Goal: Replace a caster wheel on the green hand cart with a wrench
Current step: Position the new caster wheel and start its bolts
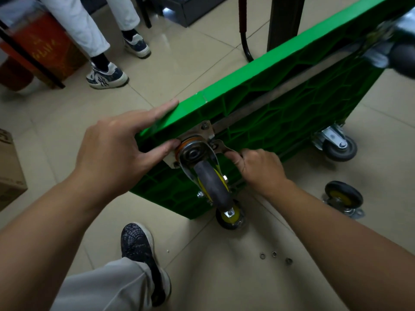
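Note:
The green hand cart (280, 104) stands on its side, ribbed underside facing me. A caster wheel (212, 182) with a grey tyre and yellow hub sits on the near corner, its metal plate (205, 129) against the cart. My left hand (116, 147) grips the cart's edge, index finger along the rim and thumb by the swivel ring. My right hand (258, 169) grips a metal wrench (221, 148), whose head sits at a bolt on the plate. A loose caster (343, 198) lies on the floor to the right.
Another caster (230, 217) shows under the cart's lower corner, and a fixed one (339, 145) at the far corner. Three small washers or nuts (275, 257) lie on the tiles. My shoe (140, 248) is below; another person's feet (107, 75) stand at upper left. A cardboard box (9, 167) sits left.

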